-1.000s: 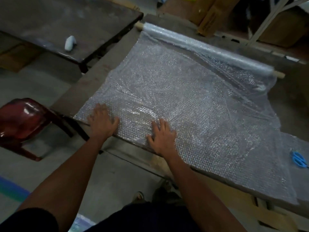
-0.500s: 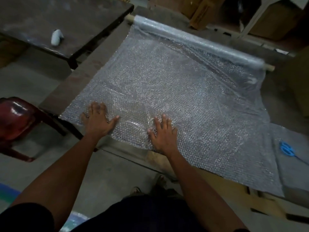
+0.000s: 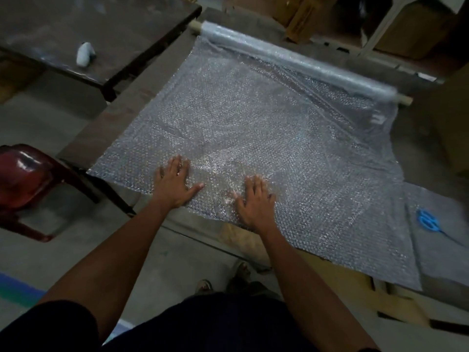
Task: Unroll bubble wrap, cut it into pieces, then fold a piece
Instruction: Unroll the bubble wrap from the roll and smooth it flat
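- A wide sheet of bubble wrap (image 3: 266,128) lies spread flat over the dark worktop (image 3: 121,107), running from the far side to the near edge, where it slightly overhangs.
- It is uncut and joined to its roll (image 3: 297,62), which lies across the far side of the worktop on a pale core whose ends poke out at both sides.
- The left hand (image 3: 175,182) lies palm down on the wrap close to the near edge, fingers straight and spread, thumb pointing out toward the other hand; it holds nothing.
- The right hand (image 3: 255,200) lies the same way just to the right, flat and splayed on the plastic, also near the edge and gripping nothing.
- The two hands are apart, with a shiny patch of wrap between them.
- Blue-handled scissors (image 3: 427,220) rest on the worktop to the right, beyond the side edge of the sheet and well away from both hands.
- A second dark table (image 3: 106,26) stands off to the left with a small white object (image 3: 85,54) on it; I cannot tell what that is.
- A red chair (image 3: 24,174) stands on the floor at the left, beside the worktop corner.
- Cardboard boxes (image 3: 411,29) sit behind the roll.
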